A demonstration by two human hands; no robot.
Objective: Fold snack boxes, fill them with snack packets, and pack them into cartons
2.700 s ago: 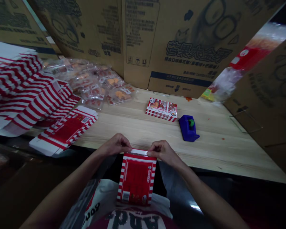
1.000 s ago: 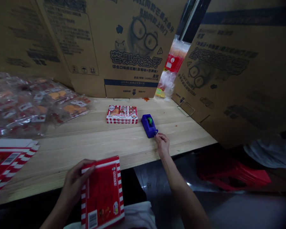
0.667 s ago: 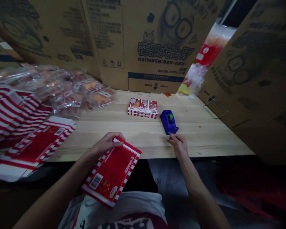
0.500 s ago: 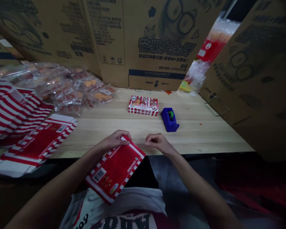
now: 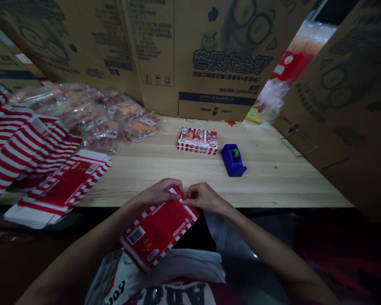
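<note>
A flat red carton with red-and-white striped edges (image 5: 158,231) lies tilted across my lap, its barcode panel towards me. My left hand (image 5: 157,192) grips its far edge from the left. My right hand (image 5: 203,197) pinches the same edge near the corner, and the fingertips of both hands nearly meet. Part of that edge is hidden under my fingers. Beyond my hands, a finished striped box of the same design (image 5: 197,141) sits on the wooden table (image 5: 273,184), next to a blue tape dispenser (image 5: 233,160).
Several flat striped cartons (image 5: 28,148) are stacked at the left, with another carton (image 5: 62,190) at the table's near edge. Several clear packs of orange biscuits (image 5: 114,116) lie behind them. Large cardboard boxes (image 5: 209,55) wall the back and right.
My right hand has moved left from beside the tape dispenser and now takes the carton's far edge alongside my left hand. The view has shifted slightly.
</note>
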